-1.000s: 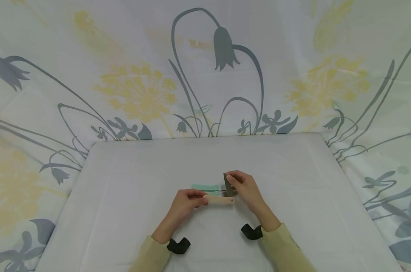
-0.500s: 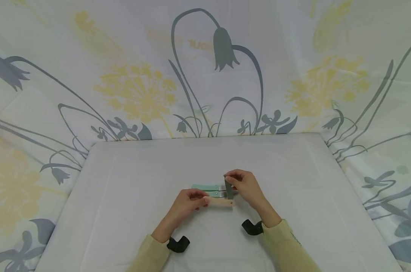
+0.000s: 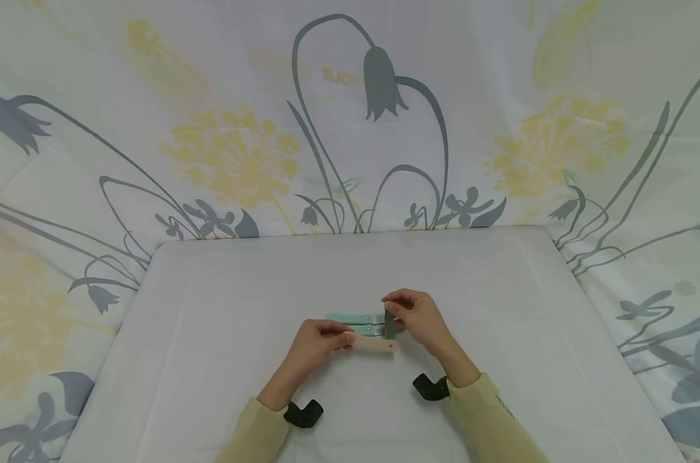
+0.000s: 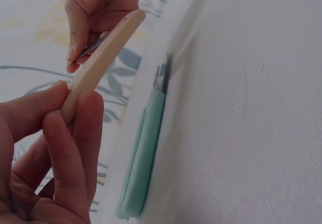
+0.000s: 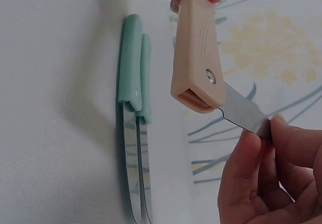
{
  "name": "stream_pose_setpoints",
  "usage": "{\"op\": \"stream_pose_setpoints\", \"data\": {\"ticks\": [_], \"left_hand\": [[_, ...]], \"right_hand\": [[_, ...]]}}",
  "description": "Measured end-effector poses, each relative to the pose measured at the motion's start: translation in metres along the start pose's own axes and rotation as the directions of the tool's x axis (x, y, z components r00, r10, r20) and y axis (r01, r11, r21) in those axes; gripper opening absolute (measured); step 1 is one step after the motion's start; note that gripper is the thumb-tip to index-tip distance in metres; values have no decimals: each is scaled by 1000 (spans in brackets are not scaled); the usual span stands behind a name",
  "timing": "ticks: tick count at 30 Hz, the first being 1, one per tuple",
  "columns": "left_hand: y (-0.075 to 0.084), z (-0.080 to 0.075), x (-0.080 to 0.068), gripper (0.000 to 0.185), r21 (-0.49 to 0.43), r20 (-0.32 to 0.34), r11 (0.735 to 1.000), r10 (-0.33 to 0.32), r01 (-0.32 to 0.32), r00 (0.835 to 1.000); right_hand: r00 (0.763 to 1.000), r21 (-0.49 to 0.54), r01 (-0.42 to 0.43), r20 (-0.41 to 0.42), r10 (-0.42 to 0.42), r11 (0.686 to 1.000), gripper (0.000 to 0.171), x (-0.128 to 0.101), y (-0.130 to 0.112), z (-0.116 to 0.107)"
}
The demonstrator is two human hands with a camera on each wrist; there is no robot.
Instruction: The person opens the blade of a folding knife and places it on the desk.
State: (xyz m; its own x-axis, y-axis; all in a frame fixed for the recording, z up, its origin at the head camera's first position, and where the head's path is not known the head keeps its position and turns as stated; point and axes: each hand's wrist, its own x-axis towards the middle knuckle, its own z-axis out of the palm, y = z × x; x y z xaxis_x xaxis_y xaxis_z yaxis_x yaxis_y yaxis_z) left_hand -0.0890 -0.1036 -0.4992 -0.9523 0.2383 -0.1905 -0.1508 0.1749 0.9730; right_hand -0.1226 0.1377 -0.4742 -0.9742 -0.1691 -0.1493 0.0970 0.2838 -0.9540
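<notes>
A folding knife with a beige handle (image 3: 373, 344) (image 4: 98, 65) (image 5: 195, 53) is held above the white table (image 3: 211, 308). My left hand (image 3: 318, 344) (image 4: 55, 148) pinches the handle's left end. My right hand (image 3: 414, 315) (image 5: 266, 178) pinches its steel blade (image 3: 389, 323) (image 5: 244, 114), which stands swung out at an angle from the handle's right end. Just behind, two knives with mint-green handles (image 3: 352, 323) (image 4: 143, 153) (image 5: 133, 63) lie side by side on the table, untouched.
A flower-patterned cloth (image 3: 234, 148) hangs behind and around the white table. Black wrist straps (image 3: 303, 413) (image 3: 430, 387) sit on both yellow sleeves.
My right hand has swung the blade a little lower toward the handle. The handle and my left hand have stayed almost in place.
</notes>
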Motion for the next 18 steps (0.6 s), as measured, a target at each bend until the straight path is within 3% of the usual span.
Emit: {"op": "stream_pose_setpoints", "data": {"ticks": [10,18], "left_hand": [[1,-5,-1,20,-86,-71,996,-3,-4,997],[4,-7,-2,21,-164,-121,986,-43,23,992]], "right_hand": [[997,143,-28,-67,38,989,25,-2,2,-5],[994,303,-56,-73,82,951,27,-3,5,-8]]}}
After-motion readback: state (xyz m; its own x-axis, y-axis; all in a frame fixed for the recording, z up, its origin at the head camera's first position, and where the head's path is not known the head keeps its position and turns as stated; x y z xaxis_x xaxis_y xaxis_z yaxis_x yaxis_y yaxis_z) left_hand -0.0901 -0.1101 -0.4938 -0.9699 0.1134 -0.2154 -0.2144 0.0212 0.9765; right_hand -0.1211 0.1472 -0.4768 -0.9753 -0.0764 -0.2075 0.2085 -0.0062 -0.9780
